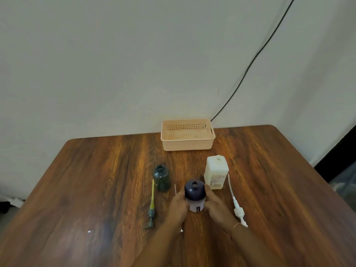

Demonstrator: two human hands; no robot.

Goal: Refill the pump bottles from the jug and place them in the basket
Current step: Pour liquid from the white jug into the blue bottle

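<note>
Early stage of the refill. Clasped upright between left hand and right hand, fingers curled round its sides: dark purple bottle, neck open, pump off.

Just beyond the left hand, toward its outer side: green bottle, likewise uncapped. Flat on the table alongside that hand: green pump.

Just beyond the right hand's fingertips: white square bottle, top open; cannot tell whether jug or a third pump bottle. Outside the right wrist: white pump, lying flat. At the left hand's fingertips: thin white tube, mostly hidden.

Well beyond both hands, at the table's far edge: basket, holding nothing.

Judged done: pumps unscrewed. Judged left: pouring, refitting pumps, moving every bottle into the basket. Fill levels not readable.
</note>
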